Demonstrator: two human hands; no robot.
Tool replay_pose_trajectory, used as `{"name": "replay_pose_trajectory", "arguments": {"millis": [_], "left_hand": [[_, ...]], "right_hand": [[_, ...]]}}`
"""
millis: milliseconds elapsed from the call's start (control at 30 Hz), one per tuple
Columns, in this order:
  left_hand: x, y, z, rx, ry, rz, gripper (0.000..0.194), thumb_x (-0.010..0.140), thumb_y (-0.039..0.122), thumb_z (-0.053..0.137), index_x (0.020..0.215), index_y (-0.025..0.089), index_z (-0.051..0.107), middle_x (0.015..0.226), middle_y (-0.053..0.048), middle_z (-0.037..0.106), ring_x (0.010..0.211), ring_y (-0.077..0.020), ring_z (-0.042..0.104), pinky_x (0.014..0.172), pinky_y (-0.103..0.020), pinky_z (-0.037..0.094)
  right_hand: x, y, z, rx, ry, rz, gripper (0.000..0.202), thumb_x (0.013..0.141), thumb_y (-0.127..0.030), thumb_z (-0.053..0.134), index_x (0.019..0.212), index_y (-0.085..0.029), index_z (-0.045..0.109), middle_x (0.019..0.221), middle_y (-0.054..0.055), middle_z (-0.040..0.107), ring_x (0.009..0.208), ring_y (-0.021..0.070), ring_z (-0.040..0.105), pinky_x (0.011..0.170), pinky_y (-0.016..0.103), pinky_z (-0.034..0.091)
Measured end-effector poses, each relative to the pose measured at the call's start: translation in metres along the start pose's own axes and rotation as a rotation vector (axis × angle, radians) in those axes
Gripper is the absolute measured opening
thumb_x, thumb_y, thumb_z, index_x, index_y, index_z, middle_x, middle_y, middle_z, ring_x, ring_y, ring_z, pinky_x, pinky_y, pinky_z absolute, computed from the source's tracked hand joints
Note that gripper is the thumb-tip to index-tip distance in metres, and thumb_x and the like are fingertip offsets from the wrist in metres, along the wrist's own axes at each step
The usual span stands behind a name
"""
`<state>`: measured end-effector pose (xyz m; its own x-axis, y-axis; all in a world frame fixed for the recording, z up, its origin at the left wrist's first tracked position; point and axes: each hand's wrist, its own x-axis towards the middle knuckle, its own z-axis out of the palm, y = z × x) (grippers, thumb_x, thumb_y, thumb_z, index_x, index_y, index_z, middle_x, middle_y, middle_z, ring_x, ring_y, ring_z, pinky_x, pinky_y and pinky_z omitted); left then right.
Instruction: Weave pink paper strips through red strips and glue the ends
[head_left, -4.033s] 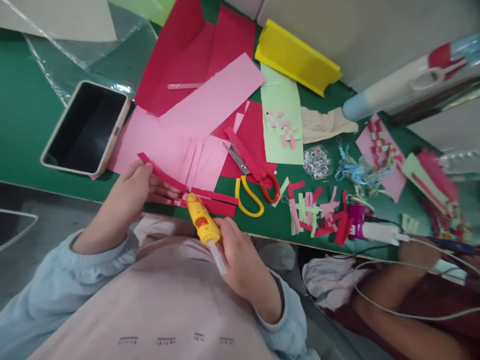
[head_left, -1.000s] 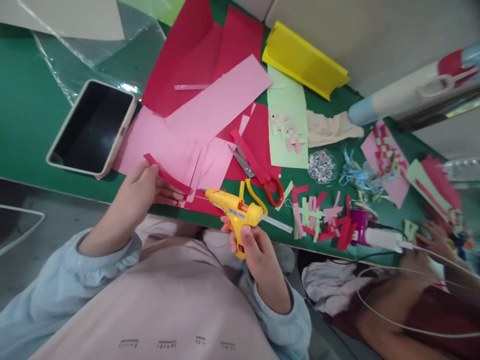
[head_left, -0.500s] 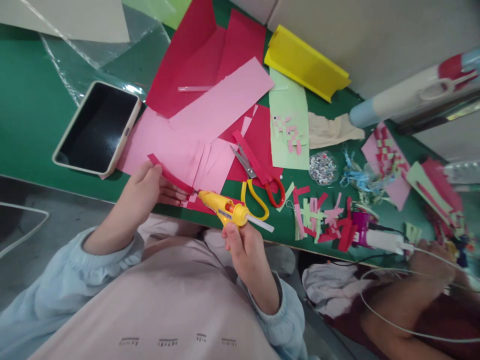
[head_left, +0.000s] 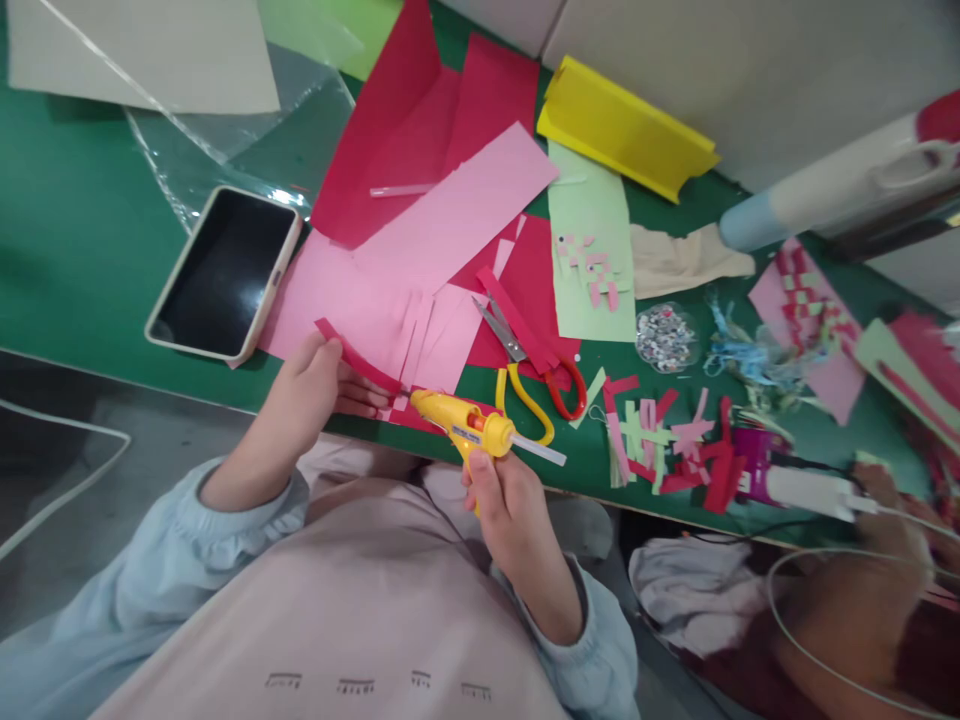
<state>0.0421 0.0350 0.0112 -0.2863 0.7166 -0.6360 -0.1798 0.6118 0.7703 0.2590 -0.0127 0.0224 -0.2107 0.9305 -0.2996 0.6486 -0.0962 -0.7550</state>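
Observation:
My left hand [head_left: 311, 385] pinches a red paper strip [head_left: 365, 367] between thumb and finger near the table's front edge. In my right hand [head_left: 504, 495] is a yellow hot glue gun [head_left: 457, 418], with a clear glue stick [head_left: 541, 450] poking out of its back. Its nozzle meets the strip's right end; whether glue is coming out is too small to tell. Beneath lie a pink sheet [head_left: 322, 285] and pink strips. Just beyond the glue gun rest open scissors [head_left: 514, 345] with red and yellow handles, partly covered by a red strip.
A phone [head_left: 225, 275] lies left. Toward the right are a green card [head_left: 596, 215] with woven pink pieces, a dish of googly eyes [head_left: 666, 336], cut paper strips [head_left: 645, 440] and a white plug [head_left: 814, 492] with cables. A co-worker's arm [head_left: 862, 590] is at far right.
The whole view has shifted slightly, so everything appears further right and a little lower. Both hands keep their holds, with the nozzle still at the strip's end. The co-worker's arm has moved.

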Motion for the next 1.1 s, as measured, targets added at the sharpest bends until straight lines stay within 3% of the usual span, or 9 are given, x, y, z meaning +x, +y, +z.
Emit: {"name": "replay_pose_trajectory", "arguments": {"millis": [1100], "left_hand": [[0.0041,-0.0045,-0.0012,0.001,-0.007,0.022,0.011,0.082,0.036,0.047,0.085,0.025,0.045,0.059,-0.001,0.068,0.067,-0.0239,0.074,0.060,-0.033,0.060]], "right_hand": [[-0.0021,-0.0014,0.0031,-0.027,0.080,-0.017,0.057,0.100,-0.058,0.028,0.071,-0.020,0.059,0.054,0.004,0.059,0.054,0.0175,0.059,0.054,0.028,0.043]]}}
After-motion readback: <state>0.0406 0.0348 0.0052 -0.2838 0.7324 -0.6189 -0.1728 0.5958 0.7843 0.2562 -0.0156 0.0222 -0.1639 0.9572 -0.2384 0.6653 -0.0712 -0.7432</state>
